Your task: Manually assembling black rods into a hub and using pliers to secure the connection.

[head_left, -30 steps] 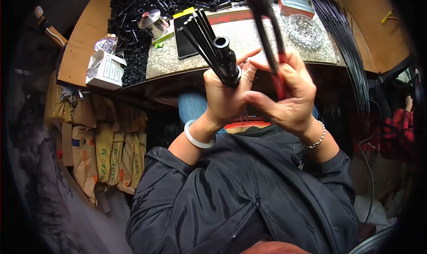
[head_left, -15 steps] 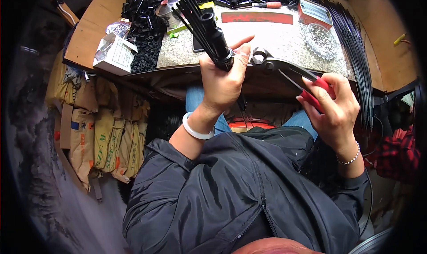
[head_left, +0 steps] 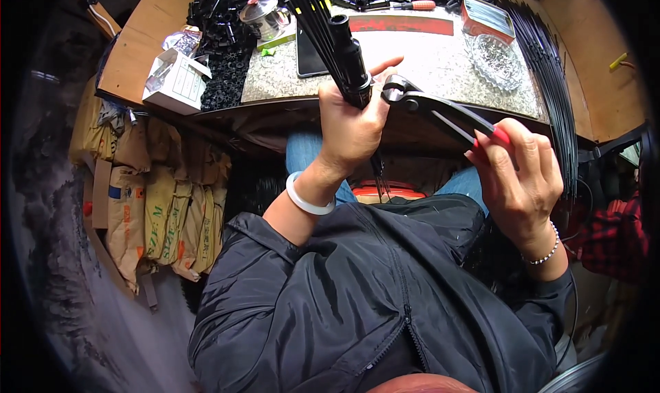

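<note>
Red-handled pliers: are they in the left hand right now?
No, the right hand grips the red-handled pliers, while the left hand holds a black tube and thin black rods.

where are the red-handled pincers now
Right of centre in the head view, held in the right hand, the pincers point left, their jaws close to the left hand; the glass dish lies beyond them.

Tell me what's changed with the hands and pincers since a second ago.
The right hand moved rightward and back toward the body, away from the left hand. Its red-handled pincers swung from pointing away from the body to pointing left, their head now near the left fingertips. No visible release; the left hand still holds the black tube and thin black rods.
</note>
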Motion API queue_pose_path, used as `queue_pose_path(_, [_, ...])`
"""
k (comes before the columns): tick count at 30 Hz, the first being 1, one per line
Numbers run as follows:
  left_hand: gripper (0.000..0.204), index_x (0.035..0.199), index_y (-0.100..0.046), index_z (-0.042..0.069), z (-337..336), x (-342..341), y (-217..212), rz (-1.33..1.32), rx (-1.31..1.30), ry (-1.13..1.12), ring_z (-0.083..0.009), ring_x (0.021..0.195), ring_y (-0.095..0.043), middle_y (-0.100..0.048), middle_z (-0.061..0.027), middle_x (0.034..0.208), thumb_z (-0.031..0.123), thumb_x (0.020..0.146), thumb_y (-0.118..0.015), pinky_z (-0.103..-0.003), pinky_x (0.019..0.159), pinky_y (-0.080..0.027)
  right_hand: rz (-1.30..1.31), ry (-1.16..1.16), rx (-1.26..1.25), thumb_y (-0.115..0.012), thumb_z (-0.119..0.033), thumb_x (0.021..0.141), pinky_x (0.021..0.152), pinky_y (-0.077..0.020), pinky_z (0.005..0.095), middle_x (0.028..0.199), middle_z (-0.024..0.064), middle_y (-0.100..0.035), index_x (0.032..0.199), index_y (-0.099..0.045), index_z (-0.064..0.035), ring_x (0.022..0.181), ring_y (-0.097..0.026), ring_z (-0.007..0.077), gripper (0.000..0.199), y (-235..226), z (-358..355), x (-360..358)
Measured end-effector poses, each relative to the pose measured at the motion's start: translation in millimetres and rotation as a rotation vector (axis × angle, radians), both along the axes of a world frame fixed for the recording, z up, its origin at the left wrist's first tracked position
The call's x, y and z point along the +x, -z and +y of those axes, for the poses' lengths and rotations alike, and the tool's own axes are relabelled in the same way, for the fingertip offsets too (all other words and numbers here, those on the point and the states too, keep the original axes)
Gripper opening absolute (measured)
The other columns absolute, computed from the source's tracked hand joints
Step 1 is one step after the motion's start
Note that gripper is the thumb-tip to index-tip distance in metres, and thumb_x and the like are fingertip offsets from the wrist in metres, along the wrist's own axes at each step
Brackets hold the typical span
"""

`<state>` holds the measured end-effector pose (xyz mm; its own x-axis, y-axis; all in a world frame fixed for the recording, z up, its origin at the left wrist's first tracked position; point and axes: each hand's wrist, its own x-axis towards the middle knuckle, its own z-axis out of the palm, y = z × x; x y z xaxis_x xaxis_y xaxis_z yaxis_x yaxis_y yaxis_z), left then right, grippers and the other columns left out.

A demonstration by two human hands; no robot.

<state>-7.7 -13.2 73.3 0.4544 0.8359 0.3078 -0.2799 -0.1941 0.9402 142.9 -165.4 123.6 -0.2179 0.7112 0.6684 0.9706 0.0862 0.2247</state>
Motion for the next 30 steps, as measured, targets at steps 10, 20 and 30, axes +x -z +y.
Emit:
queue_pose_path(10, [0.029, 0.112, -0.058, -0.008, 1, -2, 5, -0.045, 0.059, 0.069, 0.0025, 0.042, -0.037, -0.047, 0.0065, 0.058, 0.010, 0.090, -0.056, -0.015, 0.037, -0.027, -0.034, 0.005, -0.015, -0.071, -0.021, 0.073, 0.052, -0.0400, 0.0284, 0.092, 0.0070, -0.057, 0.084, -0.062, -0.0039, 0.065, -0.052, 0.0188, 0.023, -1, -2, -1])
queue_pose_path(20, [0.025, 0.110, -0.060, -0.007, -12, -2, -13, -0.021, 0.219, 0.138, 0.0016, 0.049, -0.033, -0.041, 0.0090, 0.056, 0.006, 0.091, -0.053, -0.017, 0.043, -0.022, 2.129, -0.568, -1.539, -0.072, 0.003, 0.068, 0.038, -0.0468, 0.0276, 0.055, 0.0089, -0.052, 0.099, -0.041, -0.0004, 0.045, -0.058, 0.0201, 0.044, 14, -17, 5])
queue_pose_path(30, [0.023, 0.109, -0.062, -0.006, -12, -3, -12, 0.060, 0.236, 0.159, 0.0015, 0.047, -0.035, -0.042, 0.0086, 0.054, 0.005, 0.091, -0.053, -0.018, 0.042, -0.024, 2.049, -0.488, -1.480, -0.076, -0.006, 0.068, 0.035, -0.0439, 0.0283, 0.048, 0.0057, -0.049, 0.112, -0.044, 0.0027, 0.036, -0.055, 0.0198, 0.055, 22, -25, 5])
